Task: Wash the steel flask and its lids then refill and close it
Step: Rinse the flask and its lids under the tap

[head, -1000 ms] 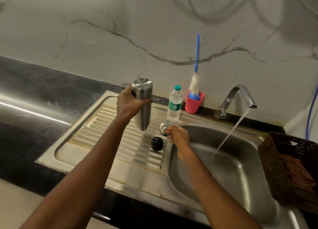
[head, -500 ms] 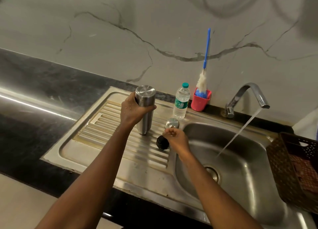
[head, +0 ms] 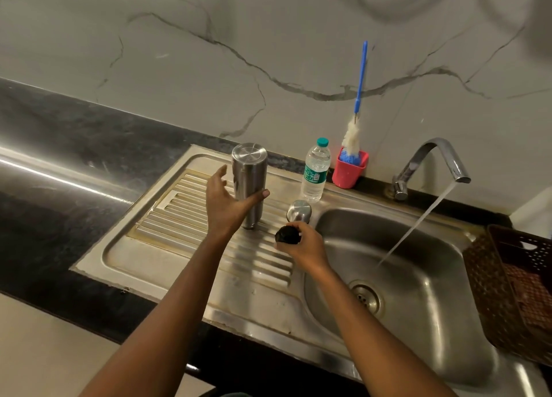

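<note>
The steel flask (head: pixel 249 181) stands upside down on the ribbed drainboard (head: pixel 185 217). My left hand (head: pixel 228 205) is spread beside it, fingers apart, the thumb just touching its side. The steel outer lid (head: pixel 298 211) rests on the drainboard near the basin edge. My right hand (head: pixel 301 244) grips the black inner lid (head: pixel 287 235) just in front of the steel lid.
Water runs from the tap (head: pixel 433 161) into the sink basin (head: pixel 418 277). A plastic water bottle (head: pixel 315 171) and a pink cup (head: pixel 349 171) with a blue bottle brush (head: pixel 360 98) stand at the back. A brown basket (head: pixel 519 289) sits at the right.
My left hand set the flask down upside down on the drainboard and let go. My right hand left the steel lid and took hold of the black inner lid.
</note>
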